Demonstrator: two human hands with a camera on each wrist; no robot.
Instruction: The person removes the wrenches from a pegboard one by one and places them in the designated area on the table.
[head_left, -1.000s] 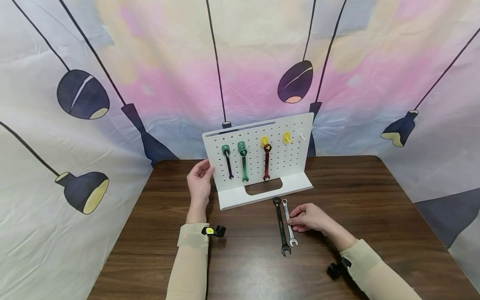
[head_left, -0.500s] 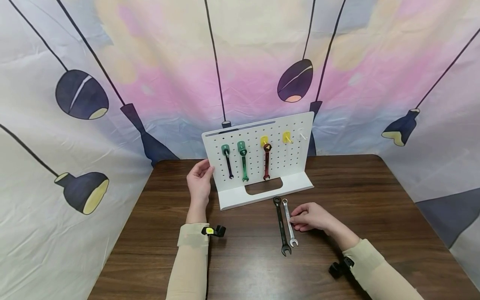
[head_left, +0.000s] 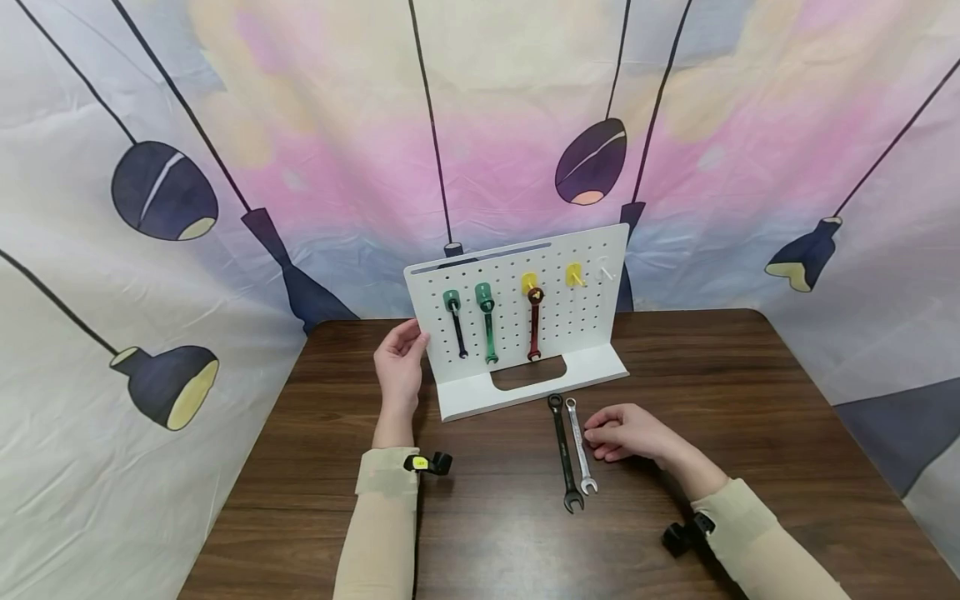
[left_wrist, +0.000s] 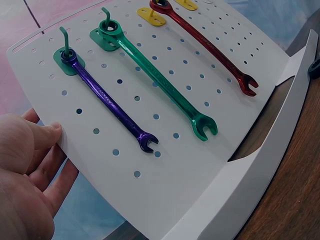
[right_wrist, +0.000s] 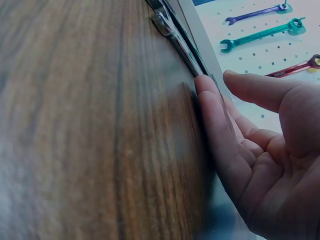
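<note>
My left hand [head_left: 399, 367] pinches the left edge of a white pegboard stand [head_left: 525, 393], thumb on the front and fingers behind. On its hooks hang a purple wrench [left_wrist: 107, 102], a green wrench [left_wrist: 157, 75] and a red wrench [left_wrist: 210, 45]. A black wrench [head_left: 565, 454] and a silver wrench [head_left: 581, 446] lie side by side on the table in front of the stand. My right hand [head_left: 630, 433] is just right of the silver wrench, holding nothing. In the right wrist view its thumb is apart from the loosely bent fingers [right_wrist: 220, 135]; whether a fingertip touches the silver wrench cannot be told.
A yellow hook [head_left: 573, 274] and a clear hook [head_left: 604, 269] on the board's right side bear nothing. The brown wooden table [head_left: 495, 533] reaches back to a patterned cloth [head_left: 337, 125] hanging behind the stand.
My right hand has drawn slightly to the right, away from the silver wrench. The left hand stays on the pegboard's edge, and the wrenches lie as before.
</note>
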